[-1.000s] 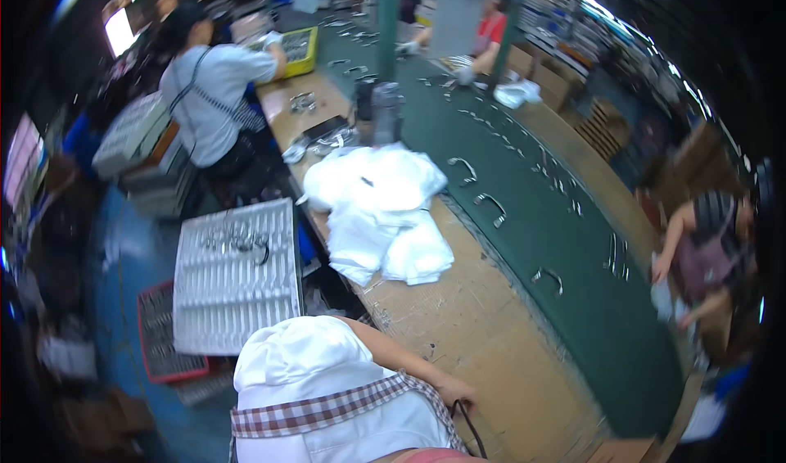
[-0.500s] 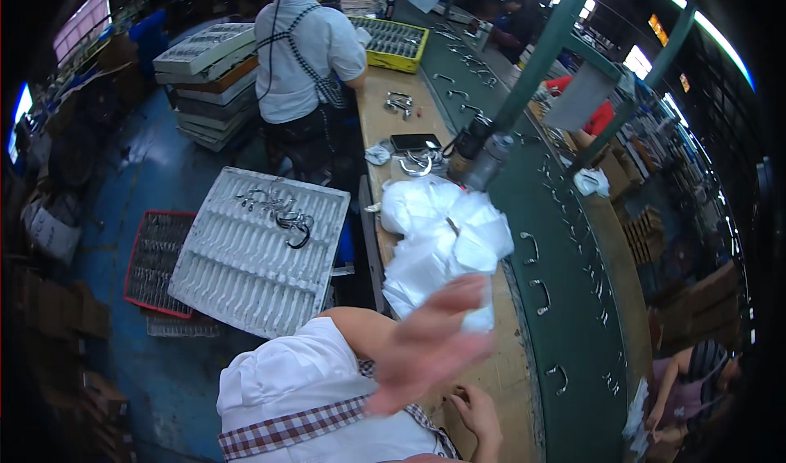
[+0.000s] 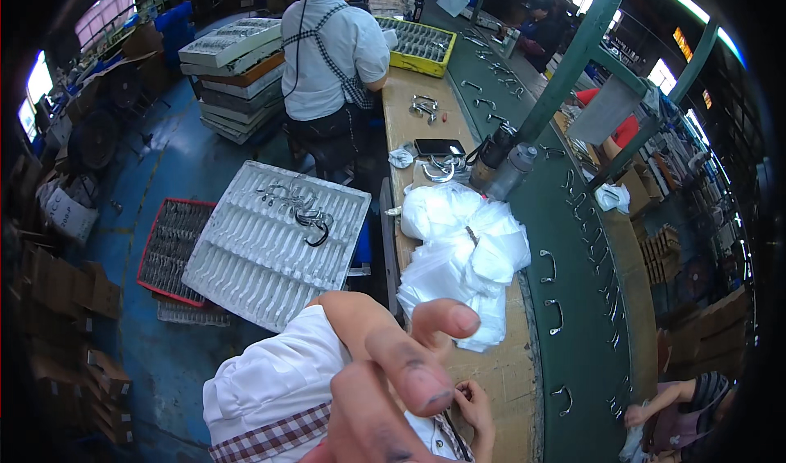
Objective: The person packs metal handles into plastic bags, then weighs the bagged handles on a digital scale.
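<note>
Belt [image 3: 581, 361] and bench [image 3: 513, 381]: materials within reach

The green belt runs along the bench's right side. A pale grooved tray [image 3: 262, 275] sits left of it; its slots appear shaped to keep pieces separate. White plastic bags [image 3: 438, 225] lie piled on the bench, presumably for easy reach. The left hand [image 3: 389, 381] is raised, fingers parted, nothing seen in it. The right hand [image 3: 475, 406] is curled; its grip cannot be told. Curved metal handles [image 3: 561, 317] lie spaced on the belt, perhaps for single pick-up.
</note>
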Demonstrator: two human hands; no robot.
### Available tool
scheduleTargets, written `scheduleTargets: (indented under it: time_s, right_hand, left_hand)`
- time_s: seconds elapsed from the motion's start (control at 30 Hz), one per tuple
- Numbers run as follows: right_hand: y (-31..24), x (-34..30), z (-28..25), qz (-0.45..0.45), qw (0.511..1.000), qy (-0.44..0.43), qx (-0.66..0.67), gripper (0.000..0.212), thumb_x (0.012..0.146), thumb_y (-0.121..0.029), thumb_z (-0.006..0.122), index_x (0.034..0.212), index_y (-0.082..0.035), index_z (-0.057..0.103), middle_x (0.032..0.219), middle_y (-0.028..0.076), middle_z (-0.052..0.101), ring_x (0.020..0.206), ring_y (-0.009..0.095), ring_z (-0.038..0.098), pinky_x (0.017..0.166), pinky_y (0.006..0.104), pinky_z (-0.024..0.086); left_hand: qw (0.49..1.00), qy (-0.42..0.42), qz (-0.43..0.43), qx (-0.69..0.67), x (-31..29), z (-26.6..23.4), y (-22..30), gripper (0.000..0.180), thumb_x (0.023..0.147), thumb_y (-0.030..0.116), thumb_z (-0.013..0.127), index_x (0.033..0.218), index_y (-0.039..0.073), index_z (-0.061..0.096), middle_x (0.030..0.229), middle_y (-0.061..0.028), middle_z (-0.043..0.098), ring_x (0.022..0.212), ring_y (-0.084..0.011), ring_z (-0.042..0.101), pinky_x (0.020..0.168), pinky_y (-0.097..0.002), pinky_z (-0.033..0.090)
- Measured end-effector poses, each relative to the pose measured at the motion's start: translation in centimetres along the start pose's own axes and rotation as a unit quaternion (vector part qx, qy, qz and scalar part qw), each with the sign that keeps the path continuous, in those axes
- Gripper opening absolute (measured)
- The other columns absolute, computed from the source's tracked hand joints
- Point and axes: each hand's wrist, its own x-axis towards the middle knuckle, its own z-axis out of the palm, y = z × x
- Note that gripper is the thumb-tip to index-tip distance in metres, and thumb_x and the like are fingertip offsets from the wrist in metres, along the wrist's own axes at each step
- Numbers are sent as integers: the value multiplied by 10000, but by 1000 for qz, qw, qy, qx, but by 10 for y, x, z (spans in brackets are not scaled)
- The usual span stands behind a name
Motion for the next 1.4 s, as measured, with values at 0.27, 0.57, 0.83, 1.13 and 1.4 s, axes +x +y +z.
scheduleTargets:
  time_s: [0.27,0.57,0.83,1.13,1.4]
  right_hand:
    - [-1,-7,2,-63,998,-21,23,153,858,-127,688,946,-15,633,716,-8,586,649,70,511,606,232,450]
    - [10,-6,1,-73,996,-19,49,179,859,-134,687,975,-9,633,738,3,597,670,73,522,627,231,455]
    - [16,10,0,-125,991,-34,-17,320,890,-244,640,1075,18,635,936,133,667,891,249,614,809,369,484]
    - [45,33,1,-295,942,-15,-162,352,907,-248,604,1128,25,628,1041,180,676,986,270,633,818,371,493]
    - [42,-1,2,-66,997,-42,12,355,922,-242,570,1157,20,613,1161,214,630,1088,314,595,905,415,466]
  left_hand:
    - [989,43,89,-113,-34,34,12,405,1001,484,360,1012,212,660,1171,46,547,1305,-232,379,1053,-595,229]
    - [984,-108,51,-130,-17,37,-1,321,995,464,439,1098,227,630,1285,45,487,1406,-209,301,1102,-573,214]
    - [802,-494,-333,-31,-148,9,-107,583,941,378,561,1385,26,430,1400,-229,400,1261,-381,434,1054,-464,339]
    - [699,-634,-325,66,-312,-38,-115,855,748,202,720,1469,80,277,1296,-235,417,1177,-419,459,989,-493,377]
    - [692,-614,-371,80,-301,-21,-108,680,676,155,715,1292,51,449,1175,-195,513,1071,-393,532,873,-470,442]
